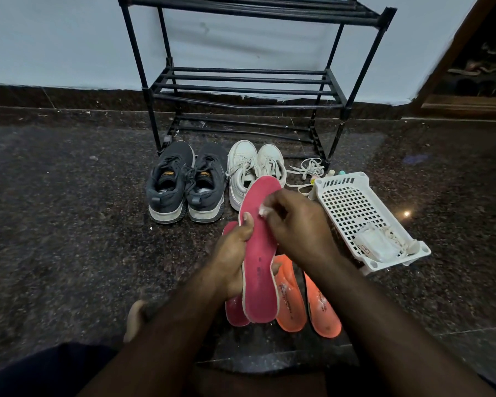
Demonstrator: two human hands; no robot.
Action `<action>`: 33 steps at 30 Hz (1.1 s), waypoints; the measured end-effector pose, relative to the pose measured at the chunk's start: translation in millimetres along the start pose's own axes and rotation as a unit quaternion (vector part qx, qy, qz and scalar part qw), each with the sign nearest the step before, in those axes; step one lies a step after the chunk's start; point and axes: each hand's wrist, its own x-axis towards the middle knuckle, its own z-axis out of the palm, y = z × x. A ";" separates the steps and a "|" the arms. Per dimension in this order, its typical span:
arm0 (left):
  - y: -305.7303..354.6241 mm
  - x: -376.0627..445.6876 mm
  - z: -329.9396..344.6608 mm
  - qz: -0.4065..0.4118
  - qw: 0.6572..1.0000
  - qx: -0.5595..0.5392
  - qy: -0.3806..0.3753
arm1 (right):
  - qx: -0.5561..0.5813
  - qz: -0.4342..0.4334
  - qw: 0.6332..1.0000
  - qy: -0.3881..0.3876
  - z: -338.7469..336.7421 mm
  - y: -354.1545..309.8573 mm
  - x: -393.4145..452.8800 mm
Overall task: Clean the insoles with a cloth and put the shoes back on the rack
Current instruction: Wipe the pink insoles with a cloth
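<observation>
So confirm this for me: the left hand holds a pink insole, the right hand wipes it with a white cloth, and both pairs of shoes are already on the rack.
Wrong on the shoes. The head view shows the grey sneakers and white sneakers on the floor before the black rack, not on it. The left hand does hold the pink insole, and the right hand wipes it with the white cloth.

Your left hand (235,253) grips an insole (259,253) from its left edge; your right hand (295,224) presses a cloth (262,210) onto it from the right. A second insole (235,310) lies under the left hand. Two more insoles (289,302) lie below the right hand. Basket (352,207) just right of the right hand. Two pairs of shoes (186,184) beyond both hands, rack (246,87) behind them.
</observation>
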 end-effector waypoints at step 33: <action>-8.1 -6.0 5.2 -0.020 0.985 0.166 0.048 | 0.033 0.068 0.997 0.031 -10.2 5.9 9.8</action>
